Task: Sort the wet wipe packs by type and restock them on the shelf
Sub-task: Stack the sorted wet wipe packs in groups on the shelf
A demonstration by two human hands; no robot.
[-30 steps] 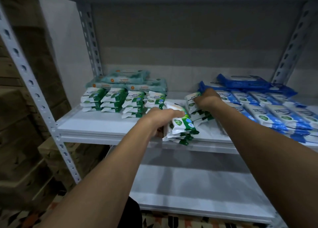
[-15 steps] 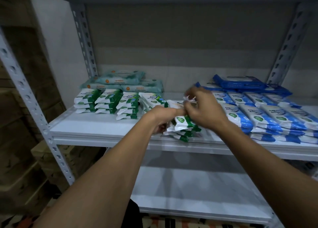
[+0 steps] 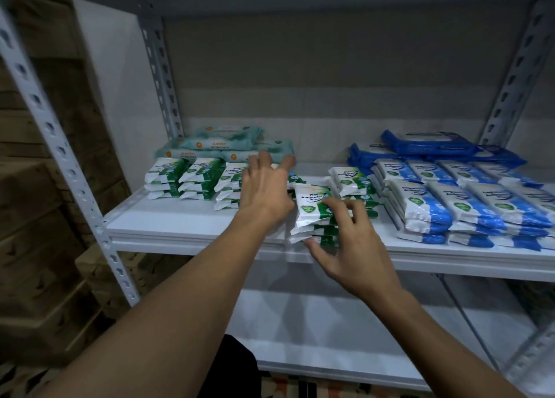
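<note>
A stack of green-and-white pine wipe packs stands at the front of the white shelf. My right hand is at its front right, fingers loosely curved on the top pack and thumb near the bottom edge. My left hand hovers spread open just left of the stack, over a row of the same green packs. A second green stack stands behind. Blue-and-white packs fill the right side.
Teal packs lie at the back left and dark blue packs at the back right. A lower shelf sits beneath. Perforated metal posts frame the rack. Cardboard boxes are piled to the left.
Both hands held the green stack half a second ago. The left hand has let go and spread open to the left; the right hand has drawn back toward me.
</note>
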